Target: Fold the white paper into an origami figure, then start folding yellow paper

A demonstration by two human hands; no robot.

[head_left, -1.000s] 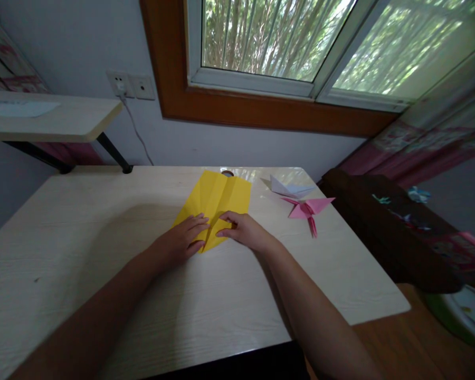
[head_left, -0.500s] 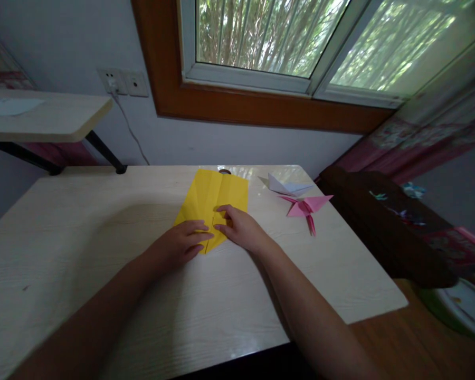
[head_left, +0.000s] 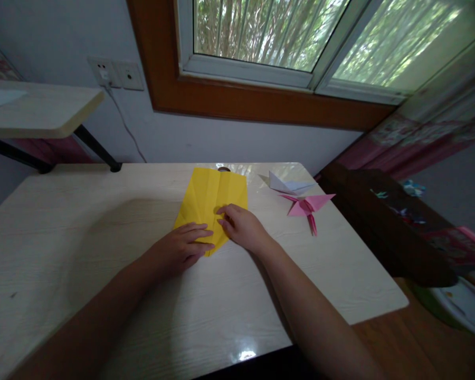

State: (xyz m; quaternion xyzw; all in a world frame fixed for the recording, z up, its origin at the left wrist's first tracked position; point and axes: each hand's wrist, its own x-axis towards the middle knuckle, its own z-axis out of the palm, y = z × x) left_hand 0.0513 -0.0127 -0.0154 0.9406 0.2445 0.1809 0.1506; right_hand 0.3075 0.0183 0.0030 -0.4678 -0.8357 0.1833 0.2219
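Note:
A sheet of yellow paper, creased lengthwise and folded to a point at its near end, lies on the table. My left hand rests on its lower left part, fingers stretched out across the paper. On the right half lies my right hand, its index finger and thumb bent and apart, tips touching the paper near the middle crease. The hands cover part of the pointed end. To the right are a pink folded-paper figure and, behind it, a white folded-paper piece.
The pale wooden table runs up to the wall below a window. A small round dark object sits behind the paper. At the left stands a raised shelf on black legs. Dark furniture stands beyond the table's right edge.
My right thumb has come slightly up, closer to the index finger. The left fingers have shifted a little over the paper's lower end. The camera view has moved slightly.

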